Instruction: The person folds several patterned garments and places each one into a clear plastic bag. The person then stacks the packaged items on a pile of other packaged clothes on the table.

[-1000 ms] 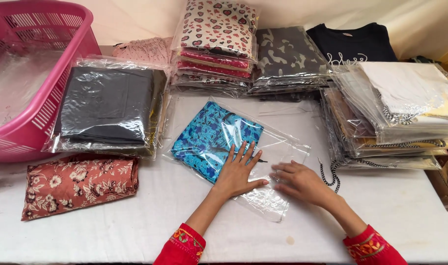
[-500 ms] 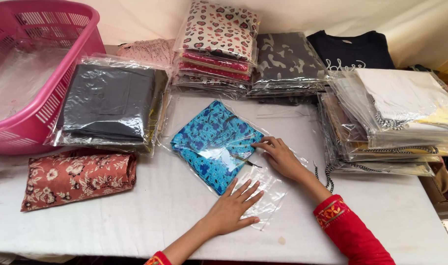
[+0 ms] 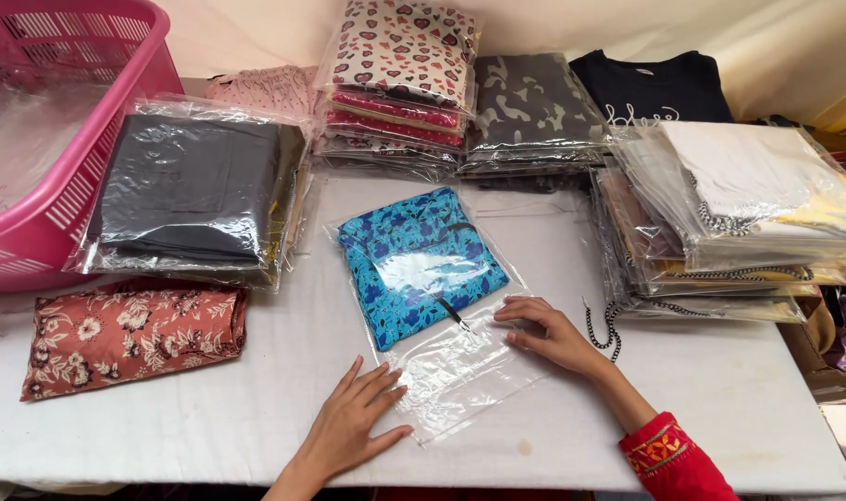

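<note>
pink basket (image 3: 89, 176) cut off left

- Left hand (image 3: 353, 422): shifted from the blue floral folded cloth (image 3: 419, 263) to the near edge of the clear plastic sleeve (image 3: 460, 366).
- Right hand (image 3: 545, 334): drawn back from the cloth to the sleeve's empty right side.

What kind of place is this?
Likely a garment packing table: stacks of bagged folded clothes, a pink basket, and both hands flat on a clear bag holding blue floral cloth.
</note>
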